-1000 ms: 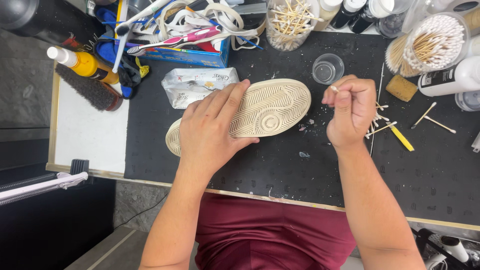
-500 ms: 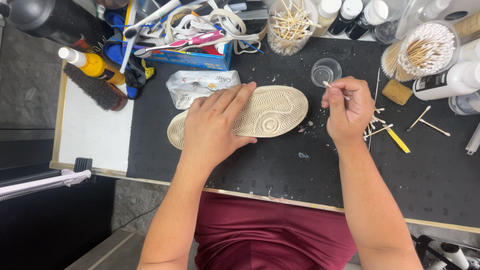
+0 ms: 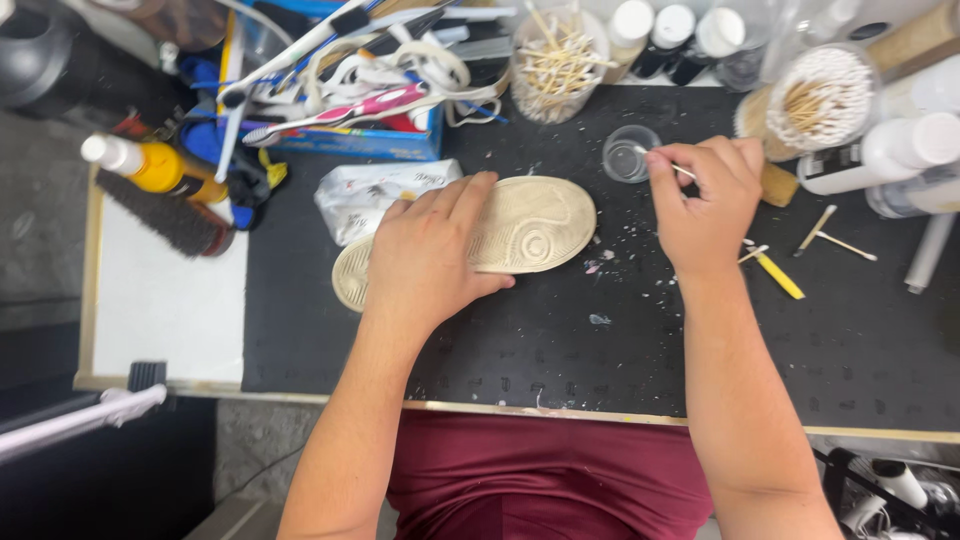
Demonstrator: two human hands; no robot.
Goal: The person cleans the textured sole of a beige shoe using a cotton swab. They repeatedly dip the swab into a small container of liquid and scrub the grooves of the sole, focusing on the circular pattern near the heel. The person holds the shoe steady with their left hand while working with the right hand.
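A shoe lies sole up on the black mat, its cream ribbed sole [image 3: 530, 225] facing me. My left hand [image 3: 425, 255] lies flat across the sole's middle and heel, pressing it down. My right hand [image 3: 705, 200] pinches a cotton swab [image 3: 662, 163], whose tip reaches over the rim of a small clear cup [image 3: 629, 152] just beyond the shoe's toe.
A crumpled wipe packet [image 3: 375, 190] lies behind the shoe. A jar of cotton swabs [image 3: 815, 95], a jar of used sticks [image 3: 553, 60], bottles, a blue box of brushes [image 3: 340, 135], a yellow bottle [image 3: 160, 165] and a dark brush [image 3: 165, 215] crowd the back. Loose swabs and a yellow stick [image 3: 775, 272] lie right.
My right hand has carried the swab away from the shoe and forward to the small clear cup. My left hand stays on the sole. The view shifted slightly.
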